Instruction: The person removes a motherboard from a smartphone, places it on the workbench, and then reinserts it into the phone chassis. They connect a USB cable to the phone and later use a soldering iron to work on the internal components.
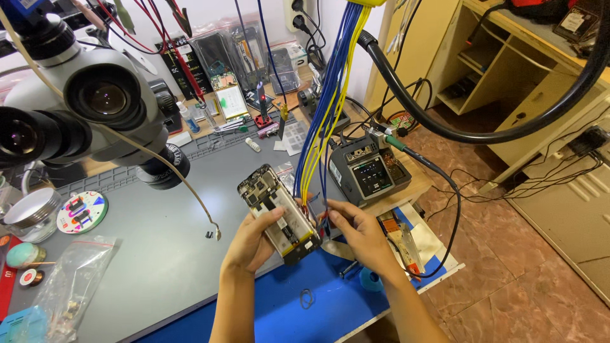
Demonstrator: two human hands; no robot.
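Phone (279, 213) with its back off was held above the worktop's (159, 254) front edge, left hand (251, 244) gripping its long side, right hand (359, 232) pinching wires (324, 114); light, stiff, probably fragile, best held by the edges

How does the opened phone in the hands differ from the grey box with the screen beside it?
The opened phone is slim, with bare metal parts showing; the grey box is chunky and closed, with a dark screen. The phone is held up by the left hand, with the right hand beside it; the box rests on the bench. Both sit by the blue and yellow wires.
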